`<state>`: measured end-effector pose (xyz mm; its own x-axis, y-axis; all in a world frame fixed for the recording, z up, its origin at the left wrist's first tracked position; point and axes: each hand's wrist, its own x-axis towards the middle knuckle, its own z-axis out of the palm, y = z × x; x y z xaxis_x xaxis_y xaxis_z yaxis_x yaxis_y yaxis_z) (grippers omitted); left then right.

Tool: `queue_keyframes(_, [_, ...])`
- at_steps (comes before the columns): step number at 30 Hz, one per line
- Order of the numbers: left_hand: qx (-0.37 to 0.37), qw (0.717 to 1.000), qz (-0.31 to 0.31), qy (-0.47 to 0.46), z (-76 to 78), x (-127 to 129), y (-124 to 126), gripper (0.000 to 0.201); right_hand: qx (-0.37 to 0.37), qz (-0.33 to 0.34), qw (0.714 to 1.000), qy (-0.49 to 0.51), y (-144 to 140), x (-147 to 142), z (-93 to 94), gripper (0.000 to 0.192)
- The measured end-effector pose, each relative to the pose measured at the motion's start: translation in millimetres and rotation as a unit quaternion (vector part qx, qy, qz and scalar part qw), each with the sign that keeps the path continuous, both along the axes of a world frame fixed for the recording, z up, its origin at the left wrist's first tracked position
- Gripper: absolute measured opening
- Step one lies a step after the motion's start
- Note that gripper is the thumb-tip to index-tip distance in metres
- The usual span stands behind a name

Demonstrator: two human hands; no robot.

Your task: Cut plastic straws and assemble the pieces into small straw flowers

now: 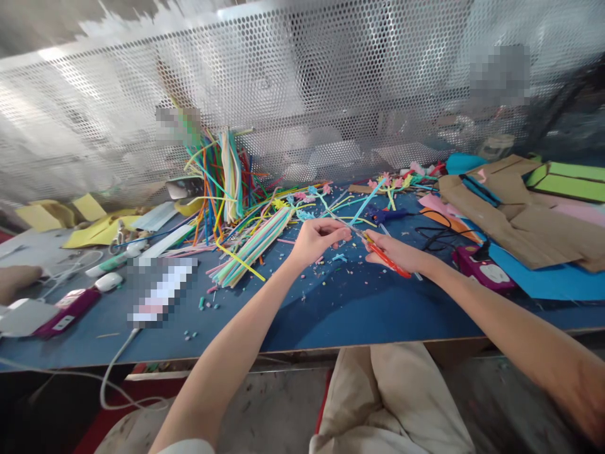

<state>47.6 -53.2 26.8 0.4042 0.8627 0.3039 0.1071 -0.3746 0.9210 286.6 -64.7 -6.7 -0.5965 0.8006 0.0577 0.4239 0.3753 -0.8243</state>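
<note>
– Gripping what?
– Gripping scissors [386,257] in right hand [401,251], over tabletop [378,321], in from front edge's middle; curling left hand [319,241] fingers inward near blades, not showing any hold clearly.
– Risking?
– Possibly nicking left fingertips by snipping so close.

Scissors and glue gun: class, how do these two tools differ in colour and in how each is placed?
Colour: the scissors have orange-red handles, while the glue gun is dark blue.
Placement: the scissors are held in the right hand; the glue gun lies on the blue tabletop, not held by either hand.
Shared: both are hand tools, and both are in the right half of the picture.
</note>
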Motion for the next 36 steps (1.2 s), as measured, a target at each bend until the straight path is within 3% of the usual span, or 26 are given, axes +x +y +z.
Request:
queue_keyframes(5, [-0.003,0.999,-0.004,0.031,0.4,-4.5,5.5,0.022,-0.007,-0.039,0.999,-0.010,4.9,-1.8,-7.2,0.020])
queue_keyframes(11, [0.004,0.997,-0.008,0.071,0.6,-10.8,11.9,0.025,0.097,-0.111,0.986,-0.075,18.7,5.7,-13.2,0.019])
queue_keyframes(20, [0.102,0.949,-0.073,0.288,-18.9,-24.7,29.6,0.033,0.100,-0.245,0.964,0.010,30.0,21.6,-7.3,0.024])
queue_keyframes(26, [0.188,0.942,0.050,0.274,-38.1,-11.1,36.8,0.030,0.086,-0.288,0.954,-0.012,28.7,19.0,-5.3,0.022])
queue_keyframes(30, [0.268,0.907,0.063,0.320,-49.4,-2.9,38.0,0.031,0.117,-0.298,0.944,-0.078,27.7,12.1,-6.9,0.020])
queue_keyframes(33, [0.278,0.879,0.076,0.381,-55.0,0.7,36.5,0.035,0.146,-0.302,0.935,-0.112,26.6,7.5,-7.0,0.019])
queue_keyframes(36, [0.277,0.872,0.088,0.393,-56.0,1.2,36.6,0.038,0.162,-0.301,0.933,-0.111,25.8,5.5,-6.9,0.020])
